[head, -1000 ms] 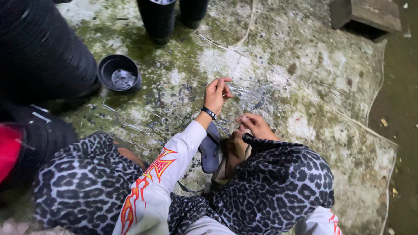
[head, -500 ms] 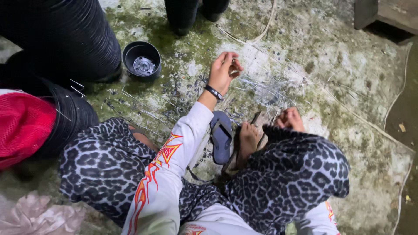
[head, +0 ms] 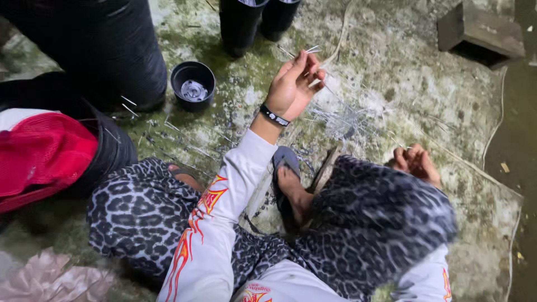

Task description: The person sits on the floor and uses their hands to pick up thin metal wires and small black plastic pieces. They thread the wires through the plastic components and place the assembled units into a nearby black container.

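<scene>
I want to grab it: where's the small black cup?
In the head view, the small black cup sits upper left on the mossy floor, left of the raised left hand.

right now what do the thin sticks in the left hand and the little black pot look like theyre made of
Thin sticks: probably metal wire, pale and glinting, very slender, pinched in the left hand. Little black pot: likely plastic, smooth dull black wall with a thin rim; its contents are unclear.
</scene>
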